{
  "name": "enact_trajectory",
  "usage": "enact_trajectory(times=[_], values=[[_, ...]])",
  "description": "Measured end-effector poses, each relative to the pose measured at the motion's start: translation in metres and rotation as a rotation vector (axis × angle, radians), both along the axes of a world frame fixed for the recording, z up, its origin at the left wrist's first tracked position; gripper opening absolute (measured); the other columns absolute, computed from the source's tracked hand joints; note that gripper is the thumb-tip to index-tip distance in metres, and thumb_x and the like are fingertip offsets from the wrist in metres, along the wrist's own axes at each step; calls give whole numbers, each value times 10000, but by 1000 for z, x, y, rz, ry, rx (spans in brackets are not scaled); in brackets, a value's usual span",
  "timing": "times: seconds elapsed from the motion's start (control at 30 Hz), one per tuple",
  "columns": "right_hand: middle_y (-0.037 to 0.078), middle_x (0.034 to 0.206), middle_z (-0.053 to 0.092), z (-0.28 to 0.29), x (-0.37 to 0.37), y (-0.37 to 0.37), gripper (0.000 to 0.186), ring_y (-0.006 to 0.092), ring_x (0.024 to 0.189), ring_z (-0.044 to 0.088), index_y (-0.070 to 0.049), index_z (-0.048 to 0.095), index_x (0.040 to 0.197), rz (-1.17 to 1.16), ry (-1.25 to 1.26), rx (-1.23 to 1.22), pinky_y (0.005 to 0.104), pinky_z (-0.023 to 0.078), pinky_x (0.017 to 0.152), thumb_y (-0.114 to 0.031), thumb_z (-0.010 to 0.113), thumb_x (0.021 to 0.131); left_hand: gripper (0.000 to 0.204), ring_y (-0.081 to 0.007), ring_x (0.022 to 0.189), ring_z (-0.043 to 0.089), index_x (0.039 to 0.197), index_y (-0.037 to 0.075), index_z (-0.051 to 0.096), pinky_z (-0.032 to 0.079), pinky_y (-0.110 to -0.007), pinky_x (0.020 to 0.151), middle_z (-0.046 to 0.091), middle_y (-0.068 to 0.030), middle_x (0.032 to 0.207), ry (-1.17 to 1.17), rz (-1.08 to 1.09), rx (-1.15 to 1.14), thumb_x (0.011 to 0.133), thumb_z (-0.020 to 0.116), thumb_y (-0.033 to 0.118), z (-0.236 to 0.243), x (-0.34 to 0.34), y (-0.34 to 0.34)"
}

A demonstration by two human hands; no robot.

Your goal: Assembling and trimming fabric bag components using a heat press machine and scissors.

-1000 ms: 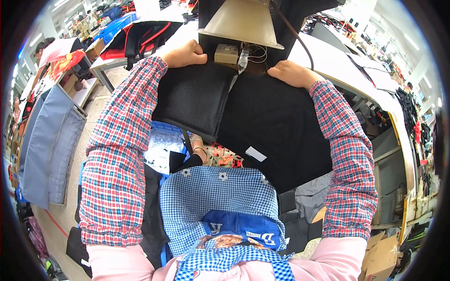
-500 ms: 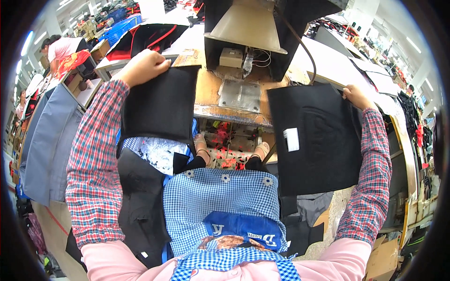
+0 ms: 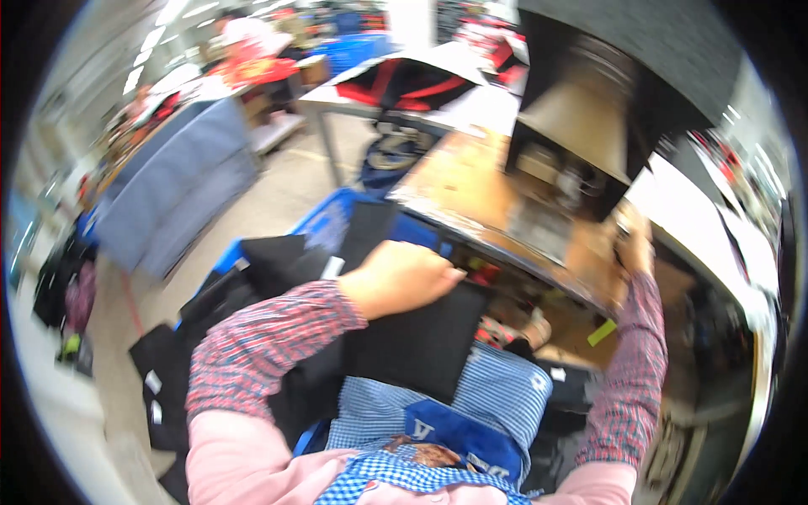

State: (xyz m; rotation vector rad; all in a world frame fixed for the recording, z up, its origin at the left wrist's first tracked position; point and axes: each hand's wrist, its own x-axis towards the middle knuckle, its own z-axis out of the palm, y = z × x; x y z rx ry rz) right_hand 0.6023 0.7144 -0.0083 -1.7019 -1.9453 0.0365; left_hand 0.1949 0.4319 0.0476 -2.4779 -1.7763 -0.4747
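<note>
My left hand (image 3: 404, 278) is closed on the upper edge of a black fabric panel (image 3: 412, 349), which hangs down over my apron. More black panels (image 3: 278, 257), some with small white labels, lie in a heap beside and beyond my left arm. A blue crate (image 3: 324, 215) shows partly beneath that heap. My right hand (image 3: 637, 240) is at the right end of the wooden worktable (image 3: 459, 181), next to the black machine housing (image 3: 526, 139). Motion smears its fingers, and what they touch cannot be made out.
A pale hood (image 3: 581, 101) hangs inside the machine housing above a metal plate (image 3: 539, 227). A grey cloth-covered bin (image 3: 181, 185) stands at the left. Black and red pieces (image 3: 404, 84) lie on a white table behind. A white surface (image 3: 699, 215) runs along the right.
The view has swung left. My left hand has come inward and lower with its panel. The panel my right hand held is no longer in it, and that hand is now beside the machine.
</note>
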Motion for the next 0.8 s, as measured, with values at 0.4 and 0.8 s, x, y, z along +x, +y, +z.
enact_trajectory(times=[0.4,0.8], values=[[3,834,539,-15,-24,-178,396,83,625,492,-106,484,1328,299,1507,-482,243,424,536,-340,514,1010,406,-365,647,655,691,64,680,529,-474,606,647,-168,665,-237,105,33,944,560,358,-41,-31,-48],[173,1050,553,-64,-130,-367,734,238,909,588,31,338,1365,510,729,-581,349,487,831,-388,707,889,382,-372,630,618,698,32,642,478,-451,579,615,-174,652,-293,68,-103,956,562,302,-50,16,-54]])
